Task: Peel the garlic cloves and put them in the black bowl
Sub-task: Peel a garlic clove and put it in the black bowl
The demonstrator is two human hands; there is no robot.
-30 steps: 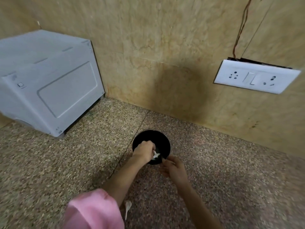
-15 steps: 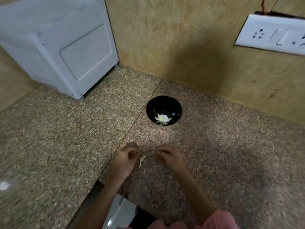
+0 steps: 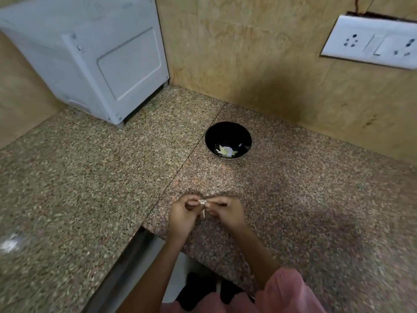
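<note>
Low in the frame's centre, the left hand [image 3: 183,216] and right hand [image 3: 226,212] both pinch one small clove [image 3: 202,201] – light, firm, probably slippery once bare, its papery skin best caught at a tip – well short of the bowl [image 3: 228,139] above.

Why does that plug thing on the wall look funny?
The socket plate hangs crooked, and a dark gap shows along its top edge with a bare wire coming out. It looks loose from the wall. Nothing else stands out.
</note>
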